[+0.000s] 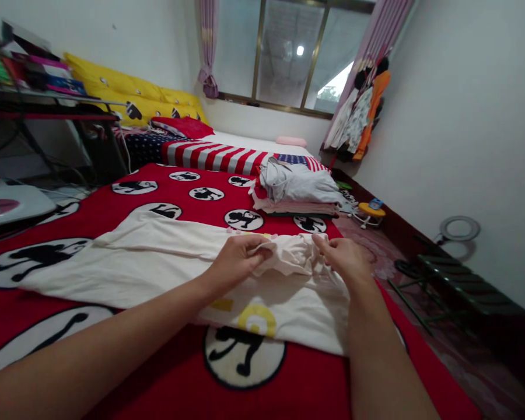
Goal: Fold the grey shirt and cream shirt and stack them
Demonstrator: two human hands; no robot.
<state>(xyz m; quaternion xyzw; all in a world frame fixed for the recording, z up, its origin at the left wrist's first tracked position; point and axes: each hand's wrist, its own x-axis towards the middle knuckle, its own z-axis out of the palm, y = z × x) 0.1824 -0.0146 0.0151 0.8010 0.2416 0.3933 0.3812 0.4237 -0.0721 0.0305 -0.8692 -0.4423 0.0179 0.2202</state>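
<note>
A cream-white garment [157, 256] with a yellow print lies spread across a red bedcover [126, 204] patterned with black cartoon figures in white circles. My left hand [238, 256] is closed, pinching a bunched fold of the garment near its right end. My right hand [343, 256] rests on the same bunched fabric just to the right, fingers curled onto the cloth.
A stack of folded clothes [295, 189] sits further along the bed. Beyond it lie a striped flag-pattern blanket [219, 154] and yellow pillows [131, 93]. A cluttered desk [39, 99] stands at left. A dark folding rack [459, 286] and yellow stool [371, 211] stand on the floor at right.
</note>
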